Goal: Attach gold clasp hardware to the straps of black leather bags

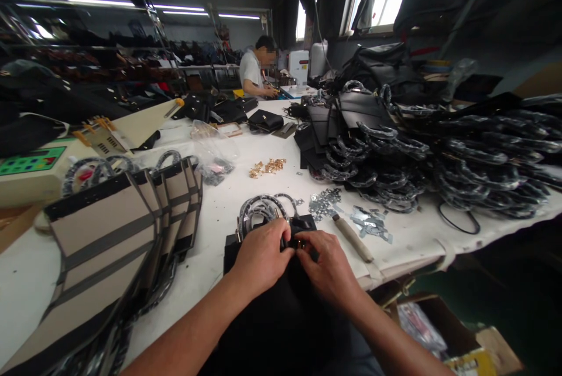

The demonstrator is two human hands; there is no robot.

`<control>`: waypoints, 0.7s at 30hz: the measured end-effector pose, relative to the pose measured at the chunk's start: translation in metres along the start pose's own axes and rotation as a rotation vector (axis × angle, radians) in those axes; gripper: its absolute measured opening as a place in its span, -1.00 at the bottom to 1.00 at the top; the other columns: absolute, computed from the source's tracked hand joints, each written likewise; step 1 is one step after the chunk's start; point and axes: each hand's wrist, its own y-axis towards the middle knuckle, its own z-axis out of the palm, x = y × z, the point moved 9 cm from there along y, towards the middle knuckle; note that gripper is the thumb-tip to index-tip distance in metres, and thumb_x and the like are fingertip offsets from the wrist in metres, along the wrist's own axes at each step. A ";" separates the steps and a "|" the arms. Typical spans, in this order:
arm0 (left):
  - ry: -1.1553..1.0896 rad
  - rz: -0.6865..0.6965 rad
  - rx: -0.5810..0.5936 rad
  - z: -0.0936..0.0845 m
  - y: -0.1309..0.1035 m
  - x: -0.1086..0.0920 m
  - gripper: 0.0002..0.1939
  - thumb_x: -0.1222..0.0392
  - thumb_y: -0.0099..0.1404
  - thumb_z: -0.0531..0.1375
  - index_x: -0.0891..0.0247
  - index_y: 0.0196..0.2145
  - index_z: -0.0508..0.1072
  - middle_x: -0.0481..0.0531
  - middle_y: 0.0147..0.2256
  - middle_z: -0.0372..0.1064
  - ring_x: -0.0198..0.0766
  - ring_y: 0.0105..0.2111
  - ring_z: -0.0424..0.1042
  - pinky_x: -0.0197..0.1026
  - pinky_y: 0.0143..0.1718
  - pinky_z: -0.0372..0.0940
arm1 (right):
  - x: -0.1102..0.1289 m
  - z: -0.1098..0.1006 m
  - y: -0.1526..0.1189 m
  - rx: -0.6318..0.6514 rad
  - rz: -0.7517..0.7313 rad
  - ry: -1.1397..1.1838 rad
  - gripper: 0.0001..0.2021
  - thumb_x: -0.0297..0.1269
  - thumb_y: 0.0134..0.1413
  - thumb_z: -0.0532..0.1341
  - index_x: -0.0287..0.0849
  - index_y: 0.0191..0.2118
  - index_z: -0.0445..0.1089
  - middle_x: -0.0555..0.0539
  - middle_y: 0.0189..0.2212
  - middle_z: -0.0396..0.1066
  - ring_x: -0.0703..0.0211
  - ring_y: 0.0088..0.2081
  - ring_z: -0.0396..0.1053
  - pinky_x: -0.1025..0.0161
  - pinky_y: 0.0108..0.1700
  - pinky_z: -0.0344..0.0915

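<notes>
A black bag piece [281, 317] lies at the table's front edge, its plastic-wrapped handles [262, 207] standing up behind my hands. My left hand [266, 253] is closed on the piece's upper part, thumb and fingers pinched together. Close beside it on the right, my right hand [322, 259] pinches a small gold-coloured fitting [301, 244] against the black material. The fingertips of both hands nearly meet. Small gold metal parts [267, 168] lie in a heap beyond the handles. Flat silver metal plates [325, 204] are scattered to the right, near a worn grey bar [352, 238].
Beige-and-black bag panels [105, 235] lean together on the left, beside a clear plastic bag [213, 153] and a machine with a green panel [35, 159]. Black handled pieces [377, 147] are piled on the right. A person [255, 68] works farther back. An open carton [439, 323] stands below right.
</notes>
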 end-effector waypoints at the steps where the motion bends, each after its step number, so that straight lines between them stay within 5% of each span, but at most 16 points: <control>1: -0.016 0.003 -0.004 -0.001 -0.001 -0.001 -0.77 0.32 0.15 0.26 0.11 -0.35 0.26 -0.13 -0.37 0.38 -0.18 -0.34 0.36 -0.12 -0.27 0.11 | 0.002 0.000 -0.001 0.012 -0.014 -0.002 -0.73 -0.43 0.17 0.28 0.02 -0.04 0.51 0.01 -0.22 0.56 0.06 -0.10 0.45 -0.01 0.10 0.24; 14: -0.186 -0.004 -0.008 -0.017 -0.009 -0.009 -0.81 0.35 0.18 0.26 0.15 -0.42 0.29 -0.23 -0.46 0.32 -0.32 -0.42 0.31 -0.19 -0.31 0.15 | 0.019 -0.011 -0.011 -0.076 -0.176 -0.020 -0.82 -0.46 0.21 0.28 -0.05 -0.13 0.48 -0.02 -0.21 0.55 0.07 -0.11 0.45 0.03 0.07 0.25; 21: -0.254 -0.060 -0.036 -0.015 -0.009 0.003 -0.79 0.31 0.15 0.26 0.15 -0.41 0.25 -0.23 -0.46 0.28 -0.31 -0.40 0.27 -0.19 -0.30 0.14 | 0.010 -0.013 -0.010 -0.057 -0.131 0.022 -0.79 -0.42 0.13 0.34 0.01 -0.13 0.48 0.05 -0.30 0.51 0.13 -0.17 0.42 0.08 0.02 0.26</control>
